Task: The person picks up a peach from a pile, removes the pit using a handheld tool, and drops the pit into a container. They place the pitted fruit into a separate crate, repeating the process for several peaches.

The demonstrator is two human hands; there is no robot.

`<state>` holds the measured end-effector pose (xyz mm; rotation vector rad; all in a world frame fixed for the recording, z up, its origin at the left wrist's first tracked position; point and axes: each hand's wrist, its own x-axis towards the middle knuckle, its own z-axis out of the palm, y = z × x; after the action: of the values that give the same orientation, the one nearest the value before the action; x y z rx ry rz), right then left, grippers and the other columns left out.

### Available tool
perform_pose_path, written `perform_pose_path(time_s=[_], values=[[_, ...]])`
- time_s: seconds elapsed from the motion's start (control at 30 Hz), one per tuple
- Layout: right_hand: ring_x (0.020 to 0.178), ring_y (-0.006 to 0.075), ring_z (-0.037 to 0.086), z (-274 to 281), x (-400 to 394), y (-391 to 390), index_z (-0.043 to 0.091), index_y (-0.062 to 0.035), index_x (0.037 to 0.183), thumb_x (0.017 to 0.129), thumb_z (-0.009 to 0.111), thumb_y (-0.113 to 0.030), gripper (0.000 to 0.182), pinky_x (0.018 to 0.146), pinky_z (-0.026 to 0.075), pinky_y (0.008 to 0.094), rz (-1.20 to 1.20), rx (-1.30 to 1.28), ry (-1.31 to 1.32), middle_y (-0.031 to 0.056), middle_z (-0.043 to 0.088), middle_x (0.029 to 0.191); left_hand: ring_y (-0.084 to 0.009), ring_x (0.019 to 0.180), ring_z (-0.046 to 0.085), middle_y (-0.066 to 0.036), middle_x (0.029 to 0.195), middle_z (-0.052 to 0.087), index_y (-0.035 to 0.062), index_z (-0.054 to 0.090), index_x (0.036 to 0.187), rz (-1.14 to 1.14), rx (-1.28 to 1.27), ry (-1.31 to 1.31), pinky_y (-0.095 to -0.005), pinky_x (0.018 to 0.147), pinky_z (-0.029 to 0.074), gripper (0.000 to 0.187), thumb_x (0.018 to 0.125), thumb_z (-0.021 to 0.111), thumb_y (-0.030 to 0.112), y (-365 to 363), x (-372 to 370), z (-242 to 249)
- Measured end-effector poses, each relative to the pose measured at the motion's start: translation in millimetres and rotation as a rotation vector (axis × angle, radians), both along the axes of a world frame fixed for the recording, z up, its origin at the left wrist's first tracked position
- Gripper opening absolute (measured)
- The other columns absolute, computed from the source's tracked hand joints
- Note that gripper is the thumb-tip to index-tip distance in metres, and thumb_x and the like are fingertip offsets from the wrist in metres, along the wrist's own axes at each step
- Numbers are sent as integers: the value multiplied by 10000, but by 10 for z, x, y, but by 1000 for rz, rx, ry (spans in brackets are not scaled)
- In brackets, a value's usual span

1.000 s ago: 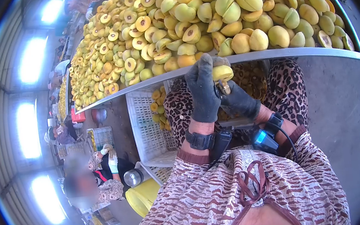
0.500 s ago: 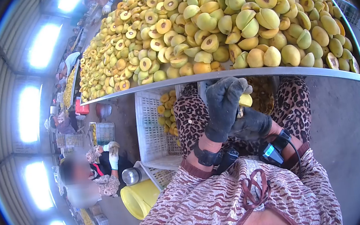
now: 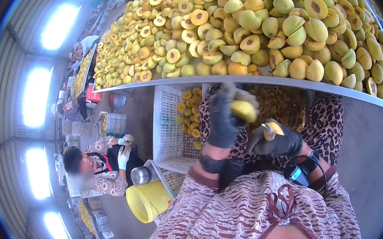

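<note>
My left hand [image 3: 225, 116], in a dark glove and smeared by motion, is closed round a yellow peach piece [image 3: 244, 110] above my lap. Lower and to its right, my right hand [image 3: 277, 143], also gloved, grips a small metal tool [image 3: 269, 132] whose kind I cannot make out. A cut peach piece [image 3: 275, 128] shows against that tool, at the top of the fist. Both hands are just in front of the metal-edged table [image 3: 174, 81], which is heaped with halved peaches [image 3: 210, 30], some showing brown centres.
Under the table edge stand a white crate [image 3: 166, 122] with peach pieces and a container of brownish-yellow scraps [image 3: 275, 104]. A yellow bucket [image 3: 148, 202] and a metal jar [image 3: 142, 175] are at left. Another person [image 3: 106, 167] in white gloves sits beyond them.
My hands have come apart: the left has swung up and left with a peach piece, the right is lower right with the tool. The whole view has shifted slightly.
</note>
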<state>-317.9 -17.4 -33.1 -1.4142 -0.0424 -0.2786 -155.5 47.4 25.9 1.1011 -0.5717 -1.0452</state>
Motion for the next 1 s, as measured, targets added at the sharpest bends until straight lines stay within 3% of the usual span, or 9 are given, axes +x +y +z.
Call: perform_pose_path(time_s=[0.1, 0.2, 0.23, 0.37, 0.5, 0.67, 0.73, 0.83, 1.0], values=[[786, 106, 618, 23, -21, -97, 633, -24, 1021, 902, 608, -86, 136, 792, 517, 269, -36, 136, -9, 9, 634, 815, -167, 651, 658, -77, 750, 678, 50, 673, 826, 268, 85, -369, -291, 609, 560, 409, 1003, 506, 379, 296, 952, -128], [439, 99, 417, 30, 40, -192, 600, -7, 945, 922, 573, -105, 104, 468, 415, 286, 100, 1236, -108, -42, 425, 547, -191, 699, 653, -97, 770, 688, 2, 707, 876, 375, 226, -989, -308, 664, 530, 413, 989, 514, 349, 254, 1612, -267], [397, 74, 341, -78, 127, -211, 596, 3, 958, 927, 587, -142, 149, 407, 323, 256, -113, 1250, 22, -57, 397, 534, -206, 725, 650, -115, 788, 693, -10, 705, 910, 417, 246, -1077, -321, 696, 519, 400, 978, 525, 340, 137, 1675, -256], [402, 55, 353, -90, 288, 17, 598, 20, 957, 909, 601, -135, 163, 411, 296, 220, 4, 1128, 239, -69, 408, 542, -279, 781, 655, -162, 859, 699, 37, 717, 990, 367, 207, -1558, -367, 737, 496, 339, 913, 625, 354, -535, 1922, -477], [410, 64, 366, -89, 244, -72, 568, 47, 1011, 874, 562, -58, 172, 409, 295, 234, 20, 1027, 270, -32, 408, 541, -320, 809, 647, -183, 832, 685, 13, 696, 939, 136, 885, -1578, -384, 760, 504, 402, 862, 680, 408, -1015, 1496, -137], [402, 78, 347, -166, 273, -216, 560, 47, 1048, 871, 565, -48, 201, 400, 300, 242, -81, 1282, 57, -38, 389, 543, -205, 857, 634, -132, 955, 667, -33, 596, 1039, 167, 275, -1245, -352, 769, 519, 407, 768, 804, 190, -988, 1540, -449], [391, 86, 370, -274, 345, -241, 575, 39, 1035, 880, 552, -47, 179, 389, 324, 259, -63, 1081, 200, -30, 420, 546, -152, 904, 606, -95, 1035, 633, -31, 554, 1116, 143, 271, -1167, -312, 783, 518, 451, 758, 796, 99, -1017, 1524, -536], [443, 100, 474, -242, 348, -190, 636, 43, 973, 865, 598, -88, 174, 429, 400, 265, -117, 782, 287, 9, 542, 617, -269, 932, 644, -157, 1005, 655, -1, 567, 1071, 176, 157, -1180, -388, 826, 509, 432, 752, 797, 177, -997, 1489, -550], [675, 92, 601, -330, 383, -113, 685, 39, 973, 851, 641, -126, 210, 623, 494, 239, -449, 77, 71, 37, 664, 788, -170, 1001, 629, -121, 1120, 628, -107, 570, 1206, 115, -16, -578, -289, 896, 523, 439, 817, 655, 78, -632, 913, 91]])
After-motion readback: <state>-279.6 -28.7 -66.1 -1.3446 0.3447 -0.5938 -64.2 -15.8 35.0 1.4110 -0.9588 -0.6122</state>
